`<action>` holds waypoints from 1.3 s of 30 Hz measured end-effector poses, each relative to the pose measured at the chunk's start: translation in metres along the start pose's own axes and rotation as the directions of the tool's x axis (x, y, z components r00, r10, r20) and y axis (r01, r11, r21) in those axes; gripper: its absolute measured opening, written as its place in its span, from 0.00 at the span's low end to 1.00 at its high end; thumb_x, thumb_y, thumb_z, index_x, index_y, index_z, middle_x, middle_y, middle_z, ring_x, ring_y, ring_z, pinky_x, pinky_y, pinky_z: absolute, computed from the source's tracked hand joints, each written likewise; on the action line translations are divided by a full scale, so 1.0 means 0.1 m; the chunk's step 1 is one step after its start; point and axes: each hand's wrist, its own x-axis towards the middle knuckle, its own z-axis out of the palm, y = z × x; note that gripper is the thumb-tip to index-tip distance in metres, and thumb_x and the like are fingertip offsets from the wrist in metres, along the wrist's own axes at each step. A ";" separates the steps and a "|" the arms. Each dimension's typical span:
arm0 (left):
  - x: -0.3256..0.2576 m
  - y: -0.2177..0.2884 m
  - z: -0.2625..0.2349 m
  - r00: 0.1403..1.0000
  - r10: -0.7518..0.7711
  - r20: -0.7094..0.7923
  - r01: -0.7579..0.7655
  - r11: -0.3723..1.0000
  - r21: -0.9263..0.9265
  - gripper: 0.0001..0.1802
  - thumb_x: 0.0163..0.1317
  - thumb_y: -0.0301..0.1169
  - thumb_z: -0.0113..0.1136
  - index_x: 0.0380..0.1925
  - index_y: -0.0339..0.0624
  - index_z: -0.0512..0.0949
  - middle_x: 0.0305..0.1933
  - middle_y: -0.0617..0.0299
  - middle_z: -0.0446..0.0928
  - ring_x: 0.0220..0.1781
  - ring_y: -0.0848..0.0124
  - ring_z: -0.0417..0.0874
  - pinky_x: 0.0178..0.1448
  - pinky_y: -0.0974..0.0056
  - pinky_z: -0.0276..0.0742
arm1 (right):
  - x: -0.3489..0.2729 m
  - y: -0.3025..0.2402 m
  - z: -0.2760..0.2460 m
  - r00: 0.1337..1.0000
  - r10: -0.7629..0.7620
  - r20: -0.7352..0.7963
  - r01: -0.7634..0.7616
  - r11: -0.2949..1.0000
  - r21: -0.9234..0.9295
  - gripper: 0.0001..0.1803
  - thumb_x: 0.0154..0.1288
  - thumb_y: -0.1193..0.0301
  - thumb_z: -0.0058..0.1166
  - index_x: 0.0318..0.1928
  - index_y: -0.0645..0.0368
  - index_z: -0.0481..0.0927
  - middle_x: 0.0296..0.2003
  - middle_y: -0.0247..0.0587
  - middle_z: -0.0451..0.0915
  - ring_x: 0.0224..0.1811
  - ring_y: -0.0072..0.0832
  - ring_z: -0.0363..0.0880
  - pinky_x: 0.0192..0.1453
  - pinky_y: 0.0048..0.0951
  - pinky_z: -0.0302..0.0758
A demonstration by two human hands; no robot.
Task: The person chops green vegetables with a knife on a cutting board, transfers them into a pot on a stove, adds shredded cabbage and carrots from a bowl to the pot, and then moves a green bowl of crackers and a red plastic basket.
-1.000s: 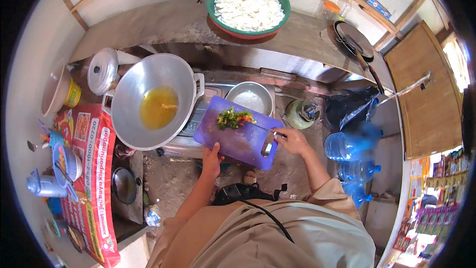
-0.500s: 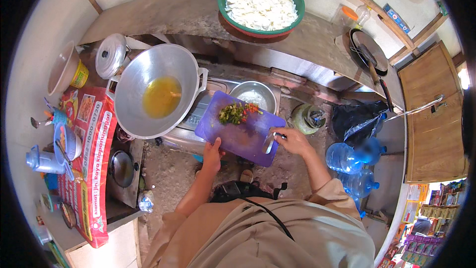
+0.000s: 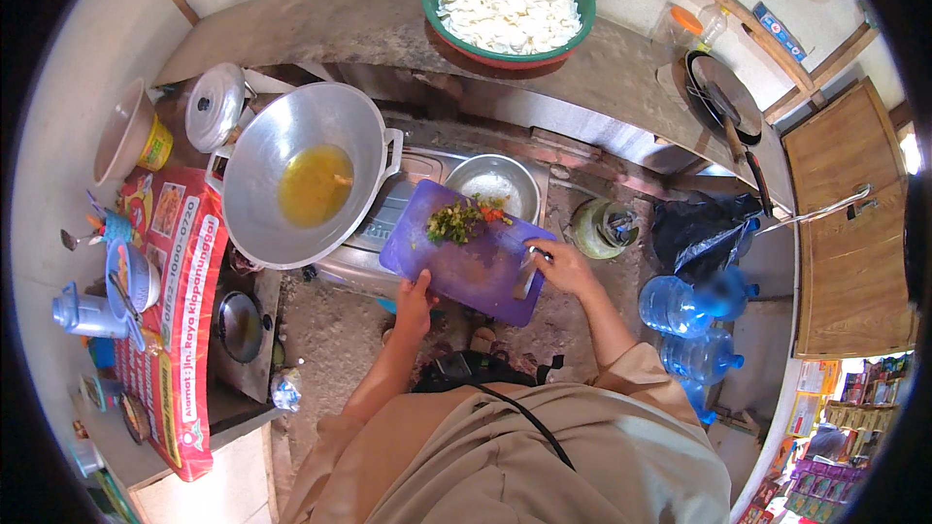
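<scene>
so our left hand (image 3: 416, 304) had a grip on the purple board (image 3: 466, 268), our right hand (image 3: 565, 270) held a knife (image 3: 525, 280), and the chopped veg (image 3: 452, 224) lay ahead, kinda nearer our left

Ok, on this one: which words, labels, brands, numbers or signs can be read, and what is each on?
Red banner with white strips: large words and digits, readable, not copied here.
Silver metal stove: lettering, partly hidden by the purple plastic cutting board.
Yellow round tub: print too small to read.
Blue-and-white rectangular package: print too small.
Colourful hanging packets, lower right: too small and blurred.
</scene>
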 end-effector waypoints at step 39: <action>-0.51 -0.04 -0.20 0.998 -0.021 -0.058 0.021 1.000 0.002 0.16 0.58 0.35 0.53 0.46 0.50 0.67 0.37 0.74 0.71 0.32 0.80 0.70 0.25 0.74 0.64 | -0.01 0.16 -0.03 0.978 0.013 -0.210 -0.054 0.980 -0.191 0.16 0.55 0.64 0.46 0.46 0.46 0.75 0.36 0.49 0.77 0.37 0.43 0.76 0.41 0.41 0.72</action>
